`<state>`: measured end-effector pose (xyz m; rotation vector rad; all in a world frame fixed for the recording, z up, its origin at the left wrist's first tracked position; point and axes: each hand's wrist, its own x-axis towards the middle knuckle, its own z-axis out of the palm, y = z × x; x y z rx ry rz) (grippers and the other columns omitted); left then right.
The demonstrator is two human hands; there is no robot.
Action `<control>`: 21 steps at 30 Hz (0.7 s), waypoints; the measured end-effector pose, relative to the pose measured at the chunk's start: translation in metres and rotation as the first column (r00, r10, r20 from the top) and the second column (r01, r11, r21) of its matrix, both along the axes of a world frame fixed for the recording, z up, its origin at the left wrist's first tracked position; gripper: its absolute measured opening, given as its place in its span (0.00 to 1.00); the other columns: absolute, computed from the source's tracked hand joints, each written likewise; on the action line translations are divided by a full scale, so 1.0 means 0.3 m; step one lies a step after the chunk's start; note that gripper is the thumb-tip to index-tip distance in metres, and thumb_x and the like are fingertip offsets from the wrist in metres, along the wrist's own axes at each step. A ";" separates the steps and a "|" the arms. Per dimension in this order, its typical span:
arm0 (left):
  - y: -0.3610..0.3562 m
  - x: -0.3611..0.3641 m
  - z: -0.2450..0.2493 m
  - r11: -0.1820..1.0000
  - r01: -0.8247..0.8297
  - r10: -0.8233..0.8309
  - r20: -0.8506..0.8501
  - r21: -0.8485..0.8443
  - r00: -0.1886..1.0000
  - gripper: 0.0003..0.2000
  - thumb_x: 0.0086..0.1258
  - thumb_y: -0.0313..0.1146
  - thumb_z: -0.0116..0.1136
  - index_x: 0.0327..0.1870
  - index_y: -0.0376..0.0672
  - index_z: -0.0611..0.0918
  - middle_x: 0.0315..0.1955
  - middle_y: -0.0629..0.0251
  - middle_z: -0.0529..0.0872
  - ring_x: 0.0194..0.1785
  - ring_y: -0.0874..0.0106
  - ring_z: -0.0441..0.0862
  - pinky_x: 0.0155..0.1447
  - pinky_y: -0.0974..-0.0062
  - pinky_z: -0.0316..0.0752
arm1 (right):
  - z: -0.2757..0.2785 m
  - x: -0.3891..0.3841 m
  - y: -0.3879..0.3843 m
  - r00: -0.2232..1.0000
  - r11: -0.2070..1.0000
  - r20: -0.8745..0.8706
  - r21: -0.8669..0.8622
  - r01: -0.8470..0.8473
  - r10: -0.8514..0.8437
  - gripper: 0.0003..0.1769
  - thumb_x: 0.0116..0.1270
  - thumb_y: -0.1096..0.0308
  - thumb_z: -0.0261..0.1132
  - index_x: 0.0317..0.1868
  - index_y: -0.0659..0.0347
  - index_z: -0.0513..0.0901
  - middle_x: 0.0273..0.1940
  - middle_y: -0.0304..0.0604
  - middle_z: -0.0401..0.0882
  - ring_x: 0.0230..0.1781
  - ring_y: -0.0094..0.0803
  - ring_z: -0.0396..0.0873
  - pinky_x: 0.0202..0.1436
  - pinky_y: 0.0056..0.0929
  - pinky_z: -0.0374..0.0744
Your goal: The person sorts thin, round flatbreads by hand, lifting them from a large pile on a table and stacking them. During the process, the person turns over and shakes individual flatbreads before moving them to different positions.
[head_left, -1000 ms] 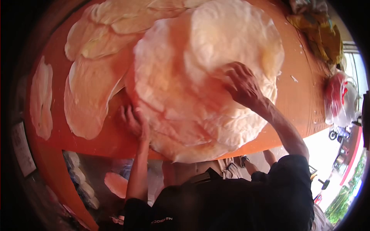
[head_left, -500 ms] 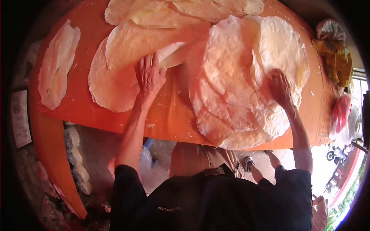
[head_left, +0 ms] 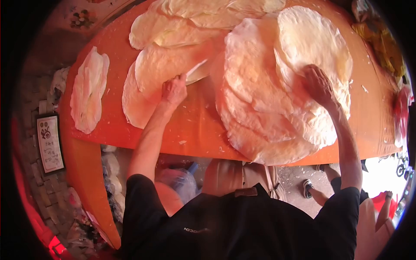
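Observation:
My left hand (head_left: 174,91) is closed around the near end of a flat, thin white blade-like thing (head_left: 196,68), whose kind I cannot make out. It slants up and right beside the edge of overlapping thin flatbreads (head_left: 167,65). My right hand (head_left: 320,85) rests on a round flatbread (head_left: 310,37) atop the large overlapping pile of flatbreads (head_left: 255,86). Its fingers lie along the surface and point up and left; their tips are partly blurred.
The orange table (head_left: 199,130) carries more flatbreads (head_left: 203,17) along its far side. A long folded flatbread (head_left: 90,91) lies at left. A framed sign (head_left: 50,143) stands beyond the left edge, and yellow bags (head_left: 383,47) are at right. Another person's leg (head_left: 318,197) shows below.
The white blade-like thing has turned from a broad face to a thin edge as my left hand closed more. My right hand stays on the pile. The whole view has shifted.

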<state>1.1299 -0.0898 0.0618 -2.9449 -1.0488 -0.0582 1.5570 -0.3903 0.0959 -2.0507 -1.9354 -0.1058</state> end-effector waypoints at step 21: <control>0.181 -0.340 0.396 0.863 0.114 0.178 0.507 -0.492 0.843 0.11 0.64 0.26 0.61 0.47 0.37 0.82 0.32 0.49 0.86 0.37 0.56 0.87 0.40 0.65 0.78 | -0.025 -1.034 0.587 -0.694 0.894 -0.683 -0.430 0.127 -0.230 0.28 0.73 0.50 0.61 0.57 0.68 0.72 0.44 0.53 0.79 0.43 0.39 0.82 0.48 0.35 0.83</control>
